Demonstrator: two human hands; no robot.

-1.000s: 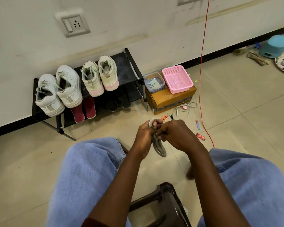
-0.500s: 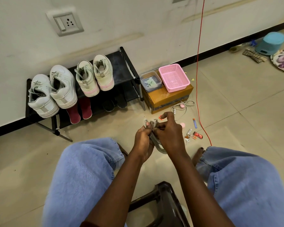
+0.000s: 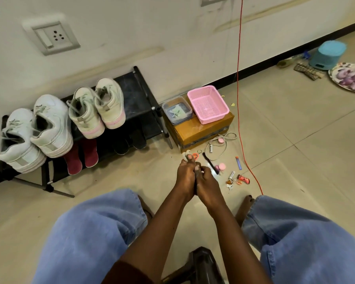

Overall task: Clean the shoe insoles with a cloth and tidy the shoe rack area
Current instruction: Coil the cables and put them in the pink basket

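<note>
My left hand [image 3: 185,177] and my right hand [image 3: 207,186] are pressed together low over the floor, between my knees. A scrap of pale cloth [image 3: 186,155] pokes out above the left fingertips. Only a dark sliver of the grey insole [image 3: 196,173] shows between the palms; the rest is hidden. The right fingers curl round it. The black shoe rack [image 3: 140,103] stands against the wall at left. It carries a white sneaker pair [image 3: 51,128] and a cream pair with pink soles [image 3: 109,105]. Red footwear [image 3: 89,153] sits on its lower shelf.
A cardboard box [image 3: 203,131] beside the rack holds a pink basket [image 3: 208,104] and a clear lidded tub [image 3: 176,112]. Small clutter [image 3: 238,163] lies on the floor by a red cable [image 3: 238,78]. A dark stool [image 3: 203,265] sits beneath me. A blue tub [image 3: 327,55] and a plate [image 3: 350,76] lie far right.
Both hands have closed tightly together and reached further forward. The grey insole hung visibly below them before and is now almost fully covered.
</note>
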